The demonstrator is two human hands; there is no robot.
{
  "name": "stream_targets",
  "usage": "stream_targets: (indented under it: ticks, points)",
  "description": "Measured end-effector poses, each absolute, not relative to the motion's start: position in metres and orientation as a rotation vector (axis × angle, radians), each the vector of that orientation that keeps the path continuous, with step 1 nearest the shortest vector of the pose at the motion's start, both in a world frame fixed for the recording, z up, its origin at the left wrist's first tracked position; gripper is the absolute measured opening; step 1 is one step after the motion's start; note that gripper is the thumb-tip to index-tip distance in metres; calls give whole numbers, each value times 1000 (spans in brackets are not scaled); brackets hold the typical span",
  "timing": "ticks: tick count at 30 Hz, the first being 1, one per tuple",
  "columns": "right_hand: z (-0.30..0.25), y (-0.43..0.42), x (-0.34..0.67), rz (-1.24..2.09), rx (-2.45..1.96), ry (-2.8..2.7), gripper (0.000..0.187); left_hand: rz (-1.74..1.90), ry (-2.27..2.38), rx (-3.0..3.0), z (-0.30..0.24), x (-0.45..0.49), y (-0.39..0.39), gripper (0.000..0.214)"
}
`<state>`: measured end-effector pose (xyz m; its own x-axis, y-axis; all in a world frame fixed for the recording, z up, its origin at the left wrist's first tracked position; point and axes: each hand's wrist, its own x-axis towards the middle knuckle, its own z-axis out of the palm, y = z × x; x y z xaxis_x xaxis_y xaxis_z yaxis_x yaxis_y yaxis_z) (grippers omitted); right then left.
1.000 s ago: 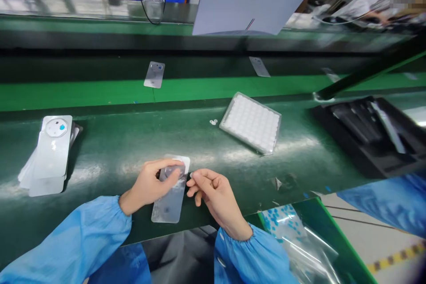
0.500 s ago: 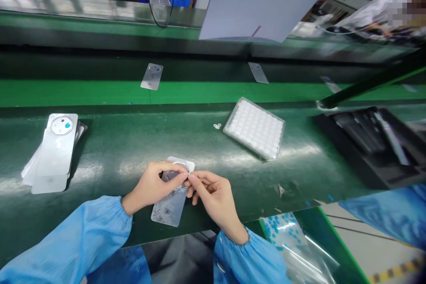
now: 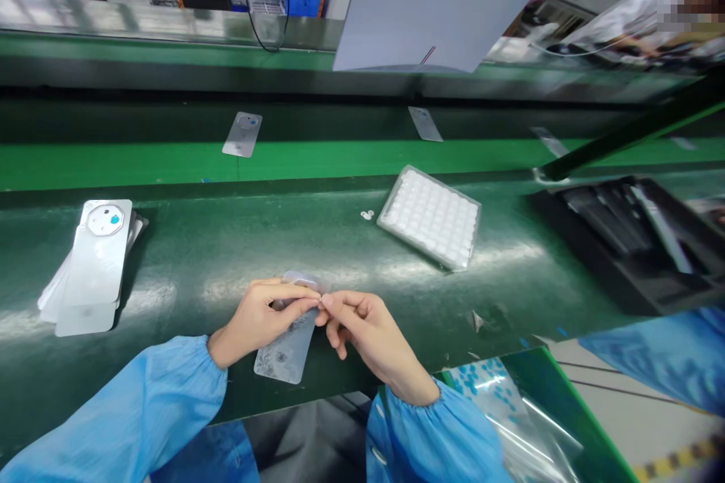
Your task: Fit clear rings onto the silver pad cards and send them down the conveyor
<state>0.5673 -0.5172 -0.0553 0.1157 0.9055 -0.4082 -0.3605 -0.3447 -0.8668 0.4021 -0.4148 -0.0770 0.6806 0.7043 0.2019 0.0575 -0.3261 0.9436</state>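
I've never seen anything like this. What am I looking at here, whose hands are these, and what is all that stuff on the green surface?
No machine here: a person's own two hands, filmed by a camera on their head, looking down. The left hand holds a thin clear phone-shaped cover against the green bench; the right hand pinches at its top edge. At left lies a stack of white covers, in the middle a clear tray of small white parts, at right a black tray.

Green bench [image 3: 215, 256] – cover stack [image 3: 94, 264], white tray [image 3: 430, 217], black tray [image 3: 634, 241].
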Motion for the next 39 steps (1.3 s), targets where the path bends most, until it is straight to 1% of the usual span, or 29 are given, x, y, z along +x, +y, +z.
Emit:
stream_targets:
  ticks: [3,6,11,16,22,27,32,39]
  points:
    - [-59,-517,567,1505,-1269,-580,43,739,632,1783,-80,402,-414,12]
    - [-61,-519,566,1437,-1286,-647,40,739,641,1740,-81,403,-414,18]
    - [-59,-520,570,1342,-1394,-785,43,737,608,1747,-82,403,-414,13]
    - [-53,-518,575,1319,-1454,-809,45,740,589,1802,-83,403,-414,13]
    - [-51,-518,569,1109,-1534,-834,45,815,625,1831,-76,403,-415,25]
    - [-55,-513,562,1017,-1566,-876,42,809,628,1860,-76,403,-417,32]
    - [-57,-510,559,943,-1590,-905,36,718,608,1712,-78,403,-419,45]
    - [-52,-508,560,967,-1642,-941,38,635,562,1438,-78,402,-422,87]
